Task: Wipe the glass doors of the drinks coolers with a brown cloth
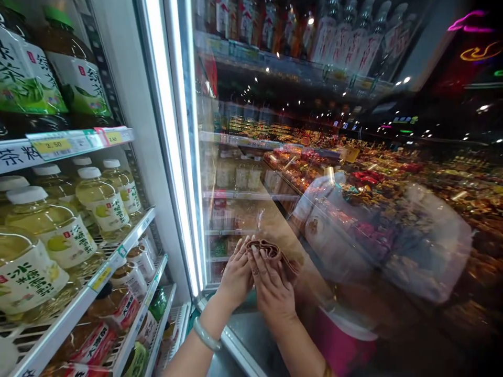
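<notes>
A folded brown cloth (291, 266) is between my two hands, in front of a glass door (243, 209) full of reflections. My right hand (273, 288) lies over the cloth, fingers extended and pressed onto its folds. From the left side, my left hand (237, 275) grips the edge of the same cloth, its fingers close together and pointing up. A pale bangle (207, 335) circles my left wrist. Whether the cloth touches the glass I cannot tell.
On the left, fridge shelves (129, 238) hold several drink bottles (104, 201) with white caps. Larger green-capped bottles (80, 73) stand above. A bright light strip (167, 120) runs down the frame beside the glass. Shop displays and a plastic bag (432, 251) appear reflected.
</notes>
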Tool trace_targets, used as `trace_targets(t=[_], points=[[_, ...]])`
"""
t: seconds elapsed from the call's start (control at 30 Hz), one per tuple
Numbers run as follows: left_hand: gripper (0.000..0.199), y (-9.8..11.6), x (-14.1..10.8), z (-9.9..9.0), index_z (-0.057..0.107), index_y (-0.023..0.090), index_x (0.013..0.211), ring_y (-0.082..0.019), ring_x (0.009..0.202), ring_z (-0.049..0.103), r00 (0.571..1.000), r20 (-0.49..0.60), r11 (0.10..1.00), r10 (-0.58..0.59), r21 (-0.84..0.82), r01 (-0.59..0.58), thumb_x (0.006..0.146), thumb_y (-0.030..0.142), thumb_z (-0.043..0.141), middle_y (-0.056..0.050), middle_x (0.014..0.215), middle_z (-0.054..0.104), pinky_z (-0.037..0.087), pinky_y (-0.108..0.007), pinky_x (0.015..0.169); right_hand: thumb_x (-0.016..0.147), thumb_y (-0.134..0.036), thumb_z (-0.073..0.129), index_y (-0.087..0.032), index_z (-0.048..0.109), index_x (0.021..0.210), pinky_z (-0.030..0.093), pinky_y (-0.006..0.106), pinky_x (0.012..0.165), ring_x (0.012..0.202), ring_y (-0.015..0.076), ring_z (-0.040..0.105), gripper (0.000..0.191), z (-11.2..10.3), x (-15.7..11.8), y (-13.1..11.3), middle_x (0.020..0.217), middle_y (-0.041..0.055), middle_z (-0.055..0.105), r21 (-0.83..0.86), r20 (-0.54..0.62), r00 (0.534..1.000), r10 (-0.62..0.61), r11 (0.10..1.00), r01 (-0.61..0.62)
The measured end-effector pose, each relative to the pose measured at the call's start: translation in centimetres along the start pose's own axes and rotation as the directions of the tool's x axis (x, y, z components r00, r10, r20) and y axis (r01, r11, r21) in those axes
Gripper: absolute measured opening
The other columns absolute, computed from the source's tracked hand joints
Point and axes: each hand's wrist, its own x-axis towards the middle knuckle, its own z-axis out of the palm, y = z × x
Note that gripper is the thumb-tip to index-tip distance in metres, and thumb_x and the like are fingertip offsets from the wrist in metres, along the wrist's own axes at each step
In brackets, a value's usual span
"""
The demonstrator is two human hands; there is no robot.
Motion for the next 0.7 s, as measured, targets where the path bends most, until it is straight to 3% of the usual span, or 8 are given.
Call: trace_targets(t=[0.1, 0.17, 0.3, 0.4, 0.5, 0.63, 0.7], points=[[0.073, -0.8, -1.0, 0.1, 0.007, 0.019, 0.166, -0.023, 0.160, 0.020, 0.996, 0.059, 0.998, -0.065, 0.006, 0.065, 0.101, 0.016, 0.040, -0.013, 0.165, 0.037, 0.039, -0.051, 0.126, 0.098, -0.008, 0.037, -0.016, 0.052, 0.150, 0.001, 0.029, 0.133, 0.160, 0.0089, 0.011, 0.054, -0.3, -3.0, -0.1, 0.157, -0.0005, 0.050, -0.036, 0.056, 0.998, -0.020, 0.999, 0.022], [0.074, -1.2, -1.6, 0.1, 0.005, 0.022, 0.166, -0.023, 0.160, 0.018, 0.990, 0.091, 0.994, -0.110, 0.003, 0.110, 0.102, 0.015, 0.040, -0.012, 0.168, 0.031, 0.035, -0.051, 0.128, 0.100, -0.010, 0.038, -0.016, 0.049, 0.152, 0.001, 0.033, 0.134, 0.160, 0.0107, 0.013, 0.054, -1.0, -3.9, -0.2, 0.157, 0.0001, 0.050, -0.085, 0.071, 0.997, 0.035, 0.996, -0.028], [0.074, -2.1, -2.5, 0.2, 0.003, 0.024, 0.166, -0.022, 0.160, 0.017, 0.979, 0.116, 0.985, -0.169, -0.014, 0.172, 0.103, 0.016, 0.040, -0.012, 0.169, 0.028, 0.030, -0.053, 0.130, 0.101, -0.012, 0.041, -0.015, 0.043, 0.156, -0.004, 0.037, 0.133, 0.161, 0.0114, 0.006, 0.055, 0.2, -1.0, -1.3, 0.159, 0.0040, 0.047, -0.123, -0.005, 0.989, 0.145, 0.982, -0.145], [0.075, -2.6, -3.0, 0.4, 0.002, 0.023, 0.166, -0.023, 0.160, 0.017, 0.976, 0.112, 0.981, -0.189, -0.023, 0.192, 0.103, 0.019, 0.042, -0.014, 0.169, 0.030, 0.028, -0.055, 0.130, 0.101, -0.011, 0.035, -0.011, 0.042, 0.155, -0.003, 0.033, 0.133, 0.161, 0.0087, 0.004, 0.055, 3.1, 0.9, -2.3, 0.162, 0.0036, 0.044, -0.031, 0.035, 0.999, 0.026, 0.999, -0.025], [0.074, -2.5, -3.7, 0.6, 0.000, 0.021, 0.166, -0.025, 0.160, 0.017, 0.968, 0.125, 0.974, -0.219, -0.025, 0.224, 0.103, 0.017, 0.038, -0.017, 0.169, 0.027, 0.029, -0.057, 0.129, 0.098, -0.007, 0.033, -0.012, 0.046, 0.153, 0.001, 0.027, 0.133, 0.159, 0.0054, 0.010, 0.057, 4.2, -1.2, -2.3, 0.159, 0.0011, 0.049, 0.015, 0.055, 0.996, -0.064, 0.998, 0.063], [0.074, -1.3, -4.6, 0.9, -0.002, 0.022, 0.166, -0.025, 0.160, 0.015, 0.948, 0.166, 0.960, -0.270, -0.030, 0.278, 0.103, 0.014, 0.035, -0.017, 0.170, 0.021, 0.032, -0.056, 0.128, 0.097, -0.007, 0.037, -0.018, 0.051, 0.151, 0.001, 0.027, 0.133, 0.159, 0.0054, 0.016, 0.056, 0.3, -6.2, -0.6, 0.154, -0.0017, 0.054, -0.037, 0.112, 0.993, -0.028, 0.999, 0.033], [0.074, -0.3, -4.9, 1.2, -0.003, 0.023, 0.166, -0.026, 0.160, 0.013, 0.943, 0.180, 0.956, -0.281, -0.039, 0.292, 0.104, 0.014, 0.037, -0.017, 0.171, 0.017, 0.032, -0.055, 0.128, 0.100, -0.011, 0.040, -0.020, 0.051, 0.151, 0.000, 0.032, 0.134, 0.159, 0.0087, 0.016, 0.053, -2.3, -6.6, 0.3, 0.152, -0.0013, 0.056, -0.111, 0.103, 0.994, 0.039, 0.993, -0.027]])
